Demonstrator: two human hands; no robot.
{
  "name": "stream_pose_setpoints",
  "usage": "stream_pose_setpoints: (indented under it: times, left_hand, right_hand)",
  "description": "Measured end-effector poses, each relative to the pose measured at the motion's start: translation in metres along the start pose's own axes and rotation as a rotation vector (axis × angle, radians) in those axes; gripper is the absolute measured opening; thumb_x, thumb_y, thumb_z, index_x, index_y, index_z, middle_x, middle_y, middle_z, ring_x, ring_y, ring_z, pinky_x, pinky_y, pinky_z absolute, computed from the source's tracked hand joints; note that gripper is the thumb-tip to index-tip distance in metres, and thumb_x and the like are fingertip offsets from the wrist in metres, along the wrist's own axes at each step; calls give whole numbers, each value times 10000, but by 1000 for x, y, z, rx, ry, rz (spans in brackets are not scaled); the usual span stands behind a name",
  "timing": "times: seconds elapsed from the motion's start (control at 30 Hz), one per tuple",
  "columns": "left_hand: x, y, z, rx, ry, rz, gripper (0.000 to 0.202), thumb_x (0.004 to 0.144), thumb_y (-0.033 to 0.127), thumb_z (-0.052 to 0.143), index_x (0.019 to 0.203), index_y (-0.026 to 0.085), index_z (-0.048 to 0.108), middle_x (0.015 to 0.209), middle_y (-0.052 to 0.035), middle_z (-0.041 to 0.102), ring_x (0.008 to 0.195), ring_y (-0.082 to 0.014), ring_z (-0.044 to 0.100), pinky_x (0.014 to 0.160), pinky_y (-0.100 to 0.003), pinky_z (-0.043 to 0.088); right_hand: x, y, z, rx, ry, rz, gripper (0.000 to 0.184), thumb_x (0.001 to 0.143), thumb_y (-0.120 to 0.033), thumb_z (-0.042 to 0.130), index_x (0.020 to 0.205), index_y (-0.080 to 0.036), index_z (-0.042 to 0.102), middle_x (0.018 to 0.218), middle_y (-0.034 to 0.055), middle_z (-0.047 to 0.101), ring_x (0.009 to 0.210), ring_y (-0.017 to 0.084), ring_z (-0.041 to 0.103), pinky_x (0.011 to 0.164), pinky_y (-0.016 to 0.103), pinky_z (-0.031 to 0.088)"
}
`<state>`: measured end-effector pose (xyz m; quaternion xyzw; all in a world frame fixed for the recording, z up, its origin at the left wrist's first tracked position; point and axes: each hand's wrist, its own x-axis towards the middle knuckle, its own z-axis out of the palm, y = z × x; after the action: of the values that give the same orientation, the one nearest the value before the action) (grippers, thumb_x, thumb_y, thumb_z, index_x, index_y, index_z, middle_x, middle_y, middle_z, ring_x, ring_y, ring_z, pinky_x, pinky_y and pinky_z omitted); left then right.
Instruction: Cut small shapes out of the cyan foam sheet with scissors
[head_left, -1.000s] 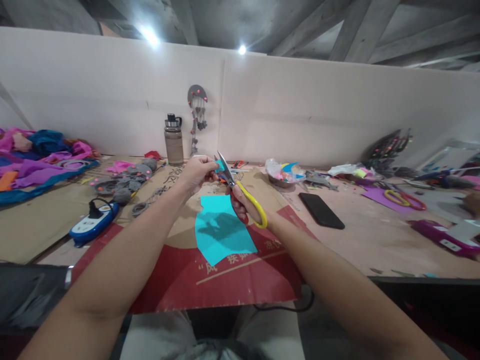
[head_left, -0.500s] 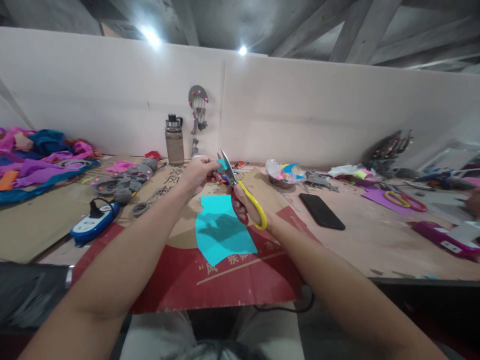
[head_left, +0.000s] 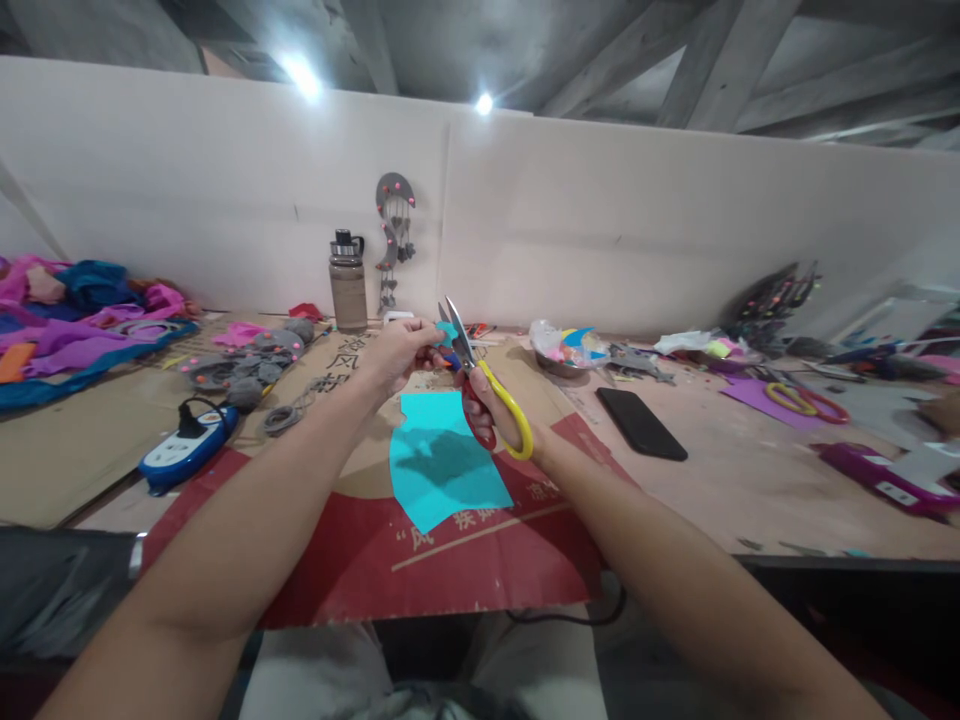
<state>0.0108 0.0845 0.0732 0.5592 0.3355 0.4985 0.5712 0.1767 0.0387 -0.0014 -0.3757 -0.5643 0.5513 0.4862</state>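
Note:
My left hand [head_left: 406, 352] pinches a small turquoise felt-like piece [head_left: 448, 333] between thumb and fingers. Around the handles of a pair of scissors [head_left: 504, 392], one yellow and one red, my right hand [head_left: 484, 402] is closed. The scissors' blades are parted and point up and away, with the small piece at or between them; the exact contact is too small to tell. Below both hands a larger turquoise sheet [head_left: 442, 465] lies flat, with a notched upper left edge and my hands' shadow on it.
Under the sheet is a red and brown cardboard [head_left: 337, 560]. A black phone [head_left: 641, 424] lies to the right, a blue power strip [head_left: 187, 448] to the left. A bottle [head_left: 348, 285] stands by the partition. Farther right are other scissors [head_left: 806, 400] and part of another person's hand [head_left: 941, 412].
Both hands stay almost in place with the small piece and the scissors. The scissors' blades have shifted very slightly; the view has moved a little.

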Motion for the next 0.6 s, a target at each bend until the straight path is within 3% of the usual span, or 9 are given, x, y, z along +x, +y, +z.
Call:
stream_pose_setpoints:
  times: [0.4,0.6]
  left_hand:
    - [-2,-3,4,37,-17,6,277,649,210,840,606,136,576,543,-15,636,415,-72,551,425,-185,365]
    - [1,-6,2,-63,21,40,284,638,185,817,616,155,536,588,-24,655,474,-85,589,456,-187,398]
  right_hand:
    - [-4,-6,2,-16,4,-5,744,683,-903,629,969,-227,507,606,-103,388,415,43,306,335,168,296]
    - [-3,-3,1,-12,22,-18,672,764,-869,595,964,-234,502,587,-101,385,392,52,315,327,180,310]
